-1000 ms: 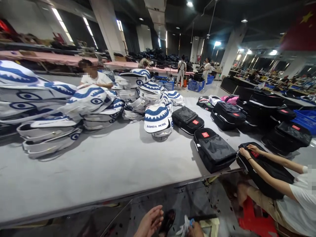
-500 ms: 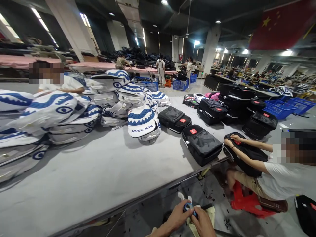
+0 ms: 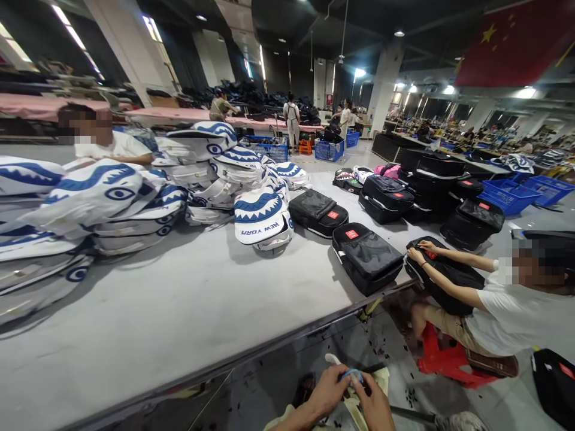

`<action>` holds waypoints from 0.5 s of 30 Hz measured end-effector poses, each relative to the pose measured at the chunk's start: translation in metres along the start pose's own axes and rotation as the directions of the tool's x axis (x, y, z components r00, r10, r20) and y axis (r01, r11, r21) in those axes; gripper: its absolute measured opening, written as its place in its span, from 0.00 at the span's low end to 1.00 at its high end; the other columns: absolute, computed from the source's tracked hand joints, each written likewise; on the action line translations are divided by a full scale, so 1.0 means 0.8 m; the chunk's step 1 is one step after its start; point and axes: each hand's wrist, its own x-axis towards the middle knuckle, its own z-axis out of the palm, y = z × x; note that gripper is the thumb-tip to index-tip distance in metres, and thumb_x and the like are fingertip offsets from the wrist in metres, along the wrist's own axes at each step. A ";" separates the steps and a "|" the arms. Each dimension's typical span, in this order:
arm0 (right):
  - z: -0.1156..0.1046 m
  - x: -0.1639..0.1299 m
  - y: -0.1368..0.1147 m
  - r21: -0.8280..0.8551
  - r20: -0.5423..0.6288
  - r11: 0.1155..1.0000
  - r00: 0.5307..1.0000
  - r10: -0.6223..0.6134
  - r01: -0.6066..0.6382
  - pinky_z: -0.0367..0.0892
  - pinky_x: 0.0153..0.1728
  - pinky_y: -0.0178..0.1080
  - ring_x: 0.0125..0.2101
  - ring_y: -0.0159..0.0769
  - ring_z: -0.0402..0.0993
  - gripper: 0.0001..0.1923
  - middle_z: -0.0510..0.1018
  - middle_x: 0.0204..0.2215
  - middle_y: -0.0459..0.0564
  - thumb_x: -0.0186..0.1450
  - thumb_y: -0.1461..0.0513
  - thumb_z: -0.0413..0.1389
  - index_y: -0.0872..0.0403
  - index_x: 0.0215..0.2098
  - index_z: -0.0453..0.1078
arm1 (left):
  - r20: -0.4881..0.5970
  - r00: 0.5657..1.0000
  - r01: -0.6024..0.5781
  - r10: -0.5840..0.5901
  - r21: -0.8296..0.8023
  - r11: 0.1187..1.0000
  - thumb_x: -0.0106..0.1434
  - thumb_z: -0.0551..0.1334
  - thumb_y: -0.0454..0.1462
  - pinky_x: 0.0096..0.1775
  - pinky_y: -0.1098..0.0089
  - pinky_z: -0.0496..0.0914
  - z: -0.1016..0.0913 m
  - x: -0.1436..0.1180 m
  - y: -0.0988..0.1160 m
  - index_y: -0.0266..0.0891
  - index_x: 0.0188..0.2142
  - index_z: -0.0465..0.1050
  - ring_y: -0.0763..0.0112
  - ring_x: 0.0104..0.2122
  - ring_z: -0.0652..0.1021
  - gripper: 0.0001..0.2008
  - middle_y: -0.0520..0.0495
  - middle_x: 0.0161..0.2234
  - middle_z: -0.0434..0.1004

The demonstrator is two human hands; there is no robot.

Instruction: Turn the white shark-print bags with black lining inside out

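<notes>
Low in the picture, below the table's front edge, my left hand (image 3: 330, 389) and my right hand (image 3: 374, 402) meet in front of my lap. Both are closed, fingertips together, on a small blue curved thing (image 3: 353, 373). My fingers cover most of it, so its kind cannot be made out. Just beyond my left hand a white strip-like piece (image 3: 333, 359) sticks up. Pale yellowish cloth (image 3: 383, 380) shows behind my right hand.
The white-topped table (image 3: 193, 323) bears piles of white-and-blue shark-face backpacks (image 3: 258, 215) and black backpacks (image 3: 368, 257) with red labels. At right a person on a red stool (image 3: 449, 359) handles a black bag. Another person (image 3: 119, 146) sits behind the left pile.
My hands have turned slightly around the blue thing, and more of its curved edge shows. One of two white pieces beyond them is now out of sight. The view has shifted slightly.
</notes>
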 end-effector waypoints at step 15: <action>0.035 0.003 0.046 -0.065 -0.071 0.998 0.997 0.021 -0.025 0.74 0.56 0.44 0.54 0.51 0.84 0.36 0.87 0.53 0.58 0.57 0.54 0.52 0.52 0.61 0.76 | -0.032 0.975 0.184 -0.220 0.666 0.723 0.75 0.50 0.41 0.58 0.53 0.75 -0.005 -0.046 0.054 0.36 0.61 0.78 0.43 0.58 0.85 0.25 0.31 0.55 0.86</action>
